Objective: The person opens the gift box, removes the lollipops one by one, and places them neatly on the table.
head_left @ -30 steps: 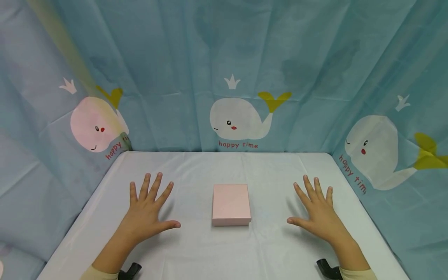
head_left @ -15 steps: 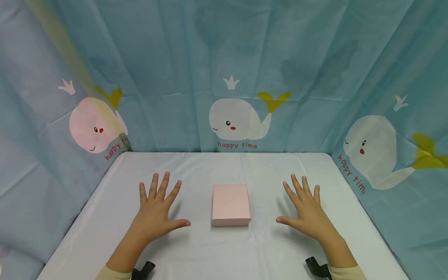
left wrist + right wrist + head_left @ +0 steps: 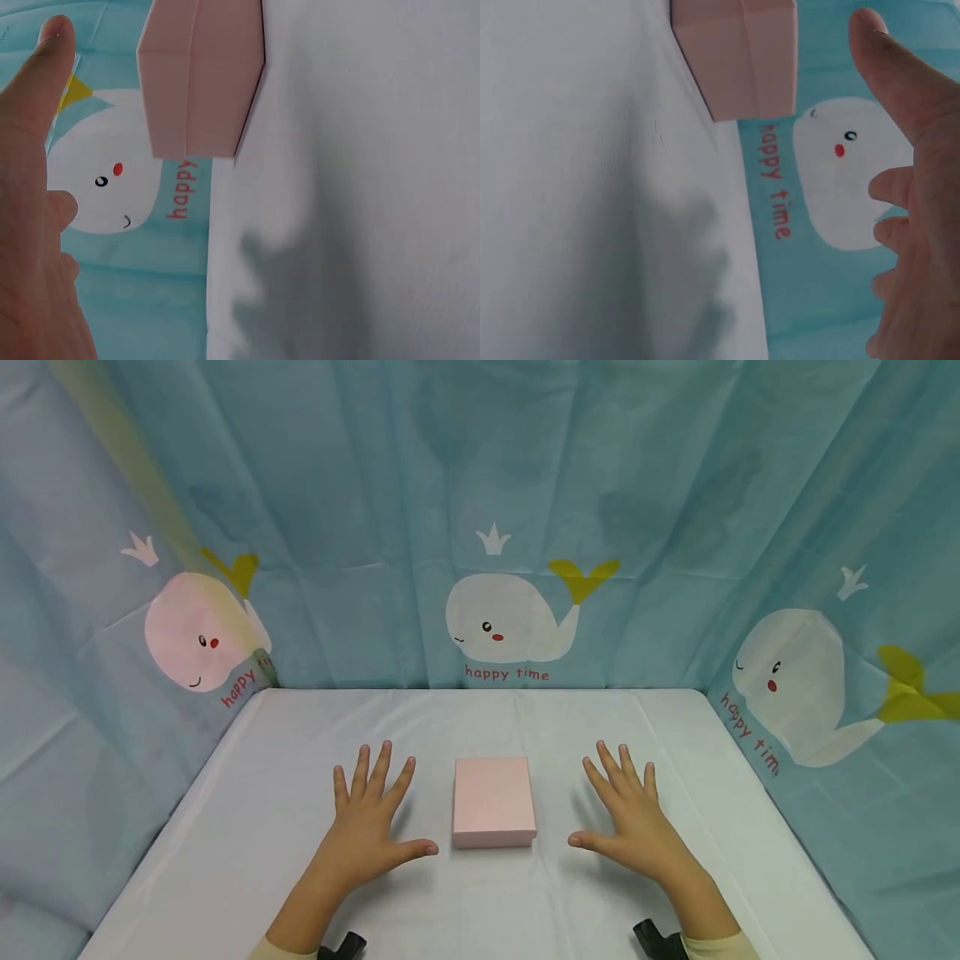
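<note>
A pink lidded box (image 3: pixel 492 800) lies flat near the middle of the white table, its lid on. To its left my left hand (image 3: pixel 365 835) hovers palm down, fingers spread and thumb pointing at the box. My right hand (image 3: pixel 633 831) mirrors it on the other side, also spread, with a gap between thumb and box. Both hands hold nothing and cast shadows on the cloth. In the left wrist view the side of the box (image 3: pixel 201 82) stands beyond the thumb. The right wrist view shows the box (image 3: pixel 739 60) from its other side.
The white cloth-covered table (image 3: pixel 300 718) ends at a blue curtain (image 3: pixel 337 618) printed with whales, which encloses the back and both sides. Black wrist-camera mounts (image 3: pixel 660 941) sit at both wrists.
Both hands have moved inward toward the box from either side, keeping their fingers spread. The box stays in place on the table.
</note>
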The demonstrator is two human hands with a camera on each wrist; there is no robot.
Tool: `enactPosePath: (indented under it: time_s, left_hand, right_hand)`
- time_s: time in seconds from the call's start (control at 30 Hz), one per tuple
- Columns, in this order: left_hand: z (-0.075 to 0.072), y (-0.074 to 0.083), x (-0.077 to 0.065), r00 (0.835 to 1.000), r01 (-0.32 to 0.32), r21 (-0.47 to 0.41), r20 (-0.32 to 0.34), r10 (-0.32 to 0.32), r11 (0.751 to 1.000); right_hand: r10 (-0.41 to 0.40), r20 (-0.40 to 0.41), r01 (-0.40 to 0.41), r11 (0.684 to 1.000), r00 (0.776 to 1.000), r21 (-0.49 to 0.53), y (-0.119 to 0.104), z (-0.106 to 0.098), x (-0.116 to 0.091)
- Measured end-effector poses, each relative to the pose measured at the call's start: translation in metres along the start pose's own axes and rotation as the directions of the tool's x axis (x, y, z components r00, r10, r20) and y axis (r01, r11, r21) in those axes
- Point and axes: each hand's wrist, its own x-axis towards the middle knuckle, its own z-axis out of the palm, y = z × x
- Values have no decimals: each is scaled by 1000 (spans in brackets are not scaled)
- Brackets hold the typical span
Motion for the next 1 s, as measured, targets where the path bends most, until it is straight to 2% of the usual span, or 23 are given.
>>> enactPosePath:
  time_s: [0.2, 0.33, 0.5, 0.63, 0.8, 0.87, 1.0]
  left_hand:
    - [7, 13, 3, 1000, 12, -83, -25, -15, 996]
    - [13, 21, 5, 999, 30, -140, -11, -32, 990]
    - [22, 29, 6, 999, 49, -248, -10, -53, 967]
    - [28, 33, 6, 995, 76, -386, -31, -95, 919]
    - [35, 35, 5, 988, 127, -527, -7, -154, 840]
    - [38, 35, 4, 986, 146, -566, 13, -168, 811]
    - [40, 40, 3, 983, 174, -614, 56, -177, 770]
  right_hand:
    - [-11, 8, 11, 997, 1000, 81, -14, 8, 6]
    - [-10, 41, 4, 989, 999, 147, -21, 15, 9]
    - [-9, 51, -4, 970, 999, 244, -26, 23, 10]
    - [0, 44, -14, 946, 999, 323, -28, 31, 11]
    - [12, 47, -30, 912, 999, 408, -28, 40, 11]
    - [9, 58, -33, 901, 998, 433, -29, 43, 12]
    - [8, 72, -41, 879, 997, 475, -34, 47, 12]
